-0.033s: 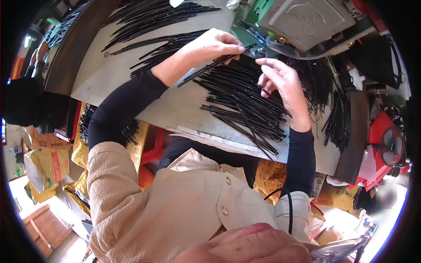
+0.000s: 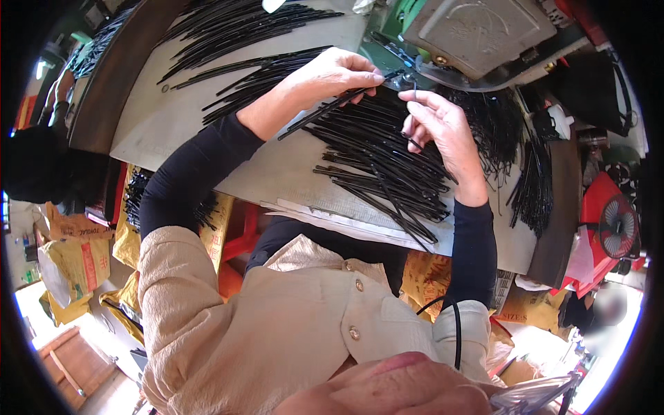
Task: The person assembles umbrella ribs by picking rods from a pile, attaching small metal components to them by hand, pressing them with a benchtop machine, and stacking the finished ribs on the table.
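Note:
My left hand point(image 2: 349, 72) is closed round a thin black strip point(image 2: 311, 121) that slants from the table up towards the green machine. The strip's far end reaches the small metal part point(image 2: 400, 79) at the machine's near edge. Just right of it, my right hand point(image 2: 439, 124) is closed, thumb against forefinger. A short black piece point(image 2: 413, 144) shows below its curled fingers; its kind is unclear. Below both hands lies a loose pile of black strips point(image 2: 387, 159) on the pale table.
The green machine with a grey cover point(image 2: 477, 34) stands at the far side. More black strips point(image 2: 235, 34) lie at the far left, with tangled thin black strands point(image 2: 494, 131) on the right. A red fan point(image 2: 618, 228) stands beyond the wooden table edge point(image 2: 553, 228).

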Available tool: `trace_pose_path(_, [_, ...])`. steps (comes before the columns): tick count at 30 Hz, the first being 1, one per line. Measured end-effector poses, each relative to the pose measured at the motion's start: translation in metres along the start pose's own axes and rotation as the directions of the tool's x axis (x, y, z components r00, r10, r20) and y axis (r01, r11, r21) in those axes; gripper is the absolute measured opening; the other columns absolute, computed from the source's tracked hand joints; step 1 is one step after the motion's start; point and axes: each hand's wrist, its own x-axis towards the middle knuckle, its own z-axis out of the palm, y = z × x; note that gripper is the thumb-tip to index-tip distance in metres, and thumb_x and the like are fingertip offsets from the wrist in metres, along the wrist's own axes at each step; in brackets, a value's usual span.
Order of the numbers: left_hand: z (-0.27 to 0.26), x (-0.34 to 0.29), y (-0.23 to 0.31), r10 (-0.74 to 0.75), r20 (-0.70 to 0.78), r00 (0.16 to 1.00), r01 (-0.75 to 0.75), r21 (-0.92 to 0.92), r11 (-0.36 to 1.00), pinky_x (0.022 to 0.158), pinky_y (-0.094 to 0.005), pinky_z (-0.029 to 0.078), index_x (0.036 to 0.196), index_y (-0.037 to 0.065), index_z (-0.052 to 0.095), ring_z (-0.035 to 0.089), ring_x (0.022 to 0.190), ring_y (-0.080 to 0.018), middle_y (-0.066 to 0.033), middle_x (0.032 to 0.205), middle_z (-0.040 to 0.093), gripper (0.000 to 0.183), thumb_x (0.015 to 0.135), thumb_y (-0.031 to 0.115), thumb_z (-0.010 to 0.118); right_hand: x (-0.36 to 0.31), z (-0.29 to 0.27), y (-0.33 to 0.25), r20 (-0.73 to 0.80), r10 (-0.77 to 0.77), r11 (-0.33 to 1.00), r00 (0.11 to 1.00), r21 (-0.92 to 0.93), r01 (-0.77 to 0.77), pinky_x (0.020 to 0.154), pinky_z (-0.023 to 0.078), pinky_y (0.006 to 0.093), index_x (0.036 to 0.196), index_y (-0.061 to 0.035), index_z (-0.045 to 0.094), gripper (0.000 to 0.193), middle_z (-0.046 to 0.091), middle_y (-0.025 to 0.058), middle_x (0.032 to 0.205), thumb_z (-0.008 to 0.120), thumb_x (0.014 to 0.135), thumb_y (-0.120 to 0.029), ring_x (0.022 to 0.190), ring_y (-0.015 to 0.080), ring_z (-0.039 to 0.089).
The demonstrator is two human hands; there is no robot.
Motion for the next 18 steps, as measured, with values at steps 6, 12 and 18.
trace_pose_path(6, [0.0069,-0.0011,0.0014,-0.025,0.014,1.000,0.026,-0.076,0.997,0.048,-0.0177,0.040,0.094,0.003,0.061,0.051,0.061,-0.0048,-0.0009,0.077,0.059,0.028,0.087,0.030,0.060,0.0043,0.0008,0.0060,-0.010,-0.016,1.000,1.000,-0.015,0.016,0.048,0.045,0.0183,0.112,0.0020,0.055,0.031,0.058,0.0049,0.070,0.052,0.090,-0.020,0.051,0.0066,0.052])
trace_pose_path(12, [0.0111,-0.0015,0.0043,-0.005,0.007,1.000,0.005,-0.094,0.996,0.048,-0.0175,0.039,0.097,0.003,0.061,0.051,0.061,-0.0049,-0.0012,0.078,0.059,0.028,0.087,0.029,0.060,0.0039,-0.0008,0.0075,-0.016,-0.047,0.999,0.999,0.010,0.047,0.046,0.045,0.0183,0.111,0.0031,0.054,0.030,0.058,0.0060,0.070,0.052,0.090,-0.019,0.050,0.0084,0.055])
trace_pose_path(18, [0.0101,0.0009,0.0017,0.029,0.022,0.999,-0.025,-0.139,0.990,0.046,-0.0172,0.039,0.098,0.003,0.061,0.052,0.061,-0.0048,-0.0011,0.078,0.059,0.028,0.087,0.028,0.061,0.0044,-0.0009,0.0075,-0.030,-0.073,0.997,0.997,0.038,0.074,0.045,0.044,0.0183,0.110,0.0037,0.053,0.030,0.059,0.0070,0.070,0.052,0.091,-0.019,0.050,0.0099,0.056])
